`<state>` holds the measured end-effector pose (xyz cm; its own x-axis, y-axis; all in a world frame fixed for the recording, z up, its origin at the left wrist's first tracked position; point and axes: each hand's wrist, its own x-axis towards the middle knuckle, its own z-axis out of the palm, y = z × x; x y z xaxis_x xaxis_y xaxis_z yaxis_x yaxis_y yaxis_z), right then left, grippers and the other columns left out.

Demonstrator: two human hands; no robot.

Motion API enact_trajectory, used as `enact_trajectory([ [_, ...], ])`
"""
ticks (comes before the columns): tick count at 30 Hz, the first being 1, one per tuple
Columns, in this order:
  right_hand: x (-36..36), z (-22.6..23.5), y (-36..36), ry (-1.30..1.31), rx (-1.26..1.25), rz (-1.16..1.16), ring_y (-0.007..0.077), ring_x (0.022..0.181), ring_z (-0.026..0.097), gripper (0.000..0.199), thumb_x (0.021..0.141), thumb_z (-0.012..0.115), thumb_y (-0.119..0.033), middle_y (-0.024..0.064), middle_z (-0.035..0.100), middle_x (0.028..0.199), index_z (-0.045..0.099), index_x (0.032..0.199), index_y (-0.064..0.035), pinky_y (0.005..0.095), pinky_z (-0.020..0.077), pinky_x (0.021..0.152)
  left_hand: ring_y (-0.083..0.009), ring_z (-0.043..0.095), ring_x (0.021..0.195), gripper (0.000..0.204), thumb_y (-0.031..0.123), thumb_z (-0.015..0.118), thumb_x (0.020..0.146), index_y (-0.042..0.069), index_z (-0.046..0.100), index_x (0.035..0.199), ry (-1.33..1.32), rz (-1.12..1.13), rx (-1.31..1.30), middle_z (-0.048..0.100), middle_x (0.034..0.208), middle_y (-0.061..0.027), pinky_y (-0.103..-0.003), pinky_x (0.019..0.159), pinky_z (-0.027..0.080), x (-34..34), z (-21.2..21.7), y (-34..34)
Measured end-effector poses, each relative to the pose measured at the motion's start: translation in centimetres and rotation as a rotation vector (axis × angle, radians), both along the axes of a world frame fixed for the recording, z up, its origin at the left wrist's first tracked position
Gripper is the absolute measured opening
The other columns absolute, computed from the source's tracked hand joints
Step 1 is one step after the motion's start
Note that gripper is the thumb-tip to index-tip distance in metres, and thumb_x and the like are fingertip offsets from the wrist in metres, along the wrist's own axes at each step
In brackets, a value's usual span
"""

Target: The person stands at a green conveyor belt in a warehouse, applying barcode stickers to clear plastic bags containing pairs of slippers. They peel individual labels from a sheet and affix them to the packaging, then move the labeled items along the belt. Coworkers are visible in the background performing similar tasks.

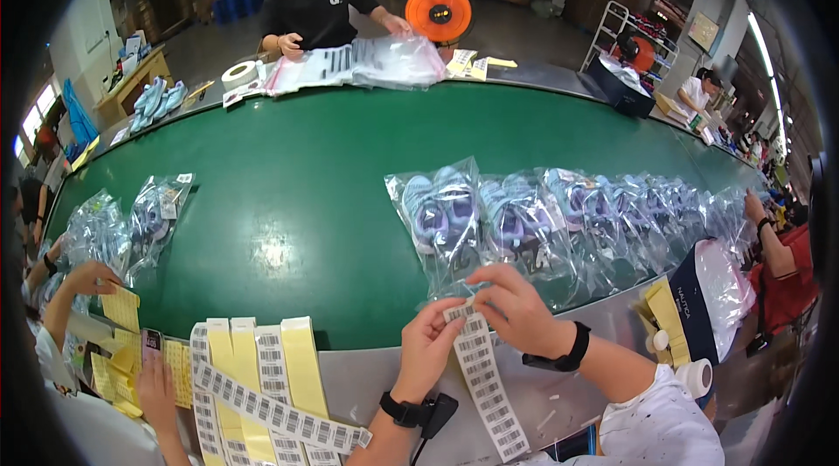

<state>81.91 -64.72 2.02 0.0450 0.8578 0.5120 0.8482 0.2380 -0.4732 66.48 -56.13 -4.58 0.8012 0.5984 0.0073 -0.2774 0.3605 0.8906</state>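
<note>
My left hand pinches a white strip of barcode labels near its upper end. The strip hangs down across the grey metal edge toward me. At that same upper end my right hand is closed, thumb and fingertips together on the strip's end; whether a single label is lifted there is too small to tell. Just beyond my hands lies a clear plastic bag with a pair of light blue and purple shoes. More label strips, white and yellow, lie to the left of my left forearm, one slanting across the others.
A row of bagged shoes runs rightward along the green conveyor belt; further bagged shoes sit left. Across the belt, a person handles plastic bags beside an orange fan. Co-workers' hands are at left. A dark box stands right.
</note>
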Motion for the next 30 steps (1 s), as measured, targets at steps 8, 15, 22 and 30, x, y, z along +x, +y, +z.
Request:
enact_trajectory([
  [8,0.2,1.8,-2.2,0.133,0.053,-0.048,0.0326,0.111,0.055,0.012,0.078,0.064,0.003,0.0174,0.056,0.12,0.059,0.089,0.0002,0.0391,0.0447,0.093,-0.0119,0.063,0.097,0.035,-0.005,0.056,0.09,-0.004,0.05,0.125,0.019,-0.099,-0.115,0.064,0.112,-0.0108,-0.023,0.084,0.05,0.8,-0.3,0.0],
  [15,7.0,-5.5,10.3,0.439,0.048,-0.269,0.0374,0.131,0.041,0.072,0.075,0.071,-0.013,0.0226,0.039,0.142,0.036,0.138,-0.0038,0.0403,0.0324,0.109,-0.0107,0.063,0.08,0.017,0.008,0.057,0.092,-0.005,0.064,0.101,0.105,-0.179,-0.1,0.067,0.093,-0.0079,-0.022,0.072,0.05,0.7,-1.6,-0.8],
  [22,0.7,-6.2,20.6,0.528,0.046,0.014,0.0388,0.132,0.04,0.085,0.073,0.069,-0.013,0.0246,0.038,0.143,0.027,0.146,-0.0073,0.0402,0.0331,0.109,-0.011,0.06,0.067,0.027,0.016,0.052,0.096,-0.006,0.065,0.088,0.022,0.344,-0.141,0.064,0.079,-0.0067,-0.024,0.063,0.048,0.4,-1.3,0.5],
  [30,7.6,-9.3,27.2,1.228,-0.031,-0.345,0.026,0.086,0.064,0.09,0.08,0.069,-0.004,0.0233,0.059,0.113,0.015,0.151,-0.0173,0.0353,0.0536,0.068,-0.007,0.058,0.076,0.023,0.013,0.052,0.096,-0.005,0.067,0.094,0.041,0.367,-0.109,0.067,0.089,-0.0048,-0.021,0.069,0.046,0.1,-1.7,0.9],
])
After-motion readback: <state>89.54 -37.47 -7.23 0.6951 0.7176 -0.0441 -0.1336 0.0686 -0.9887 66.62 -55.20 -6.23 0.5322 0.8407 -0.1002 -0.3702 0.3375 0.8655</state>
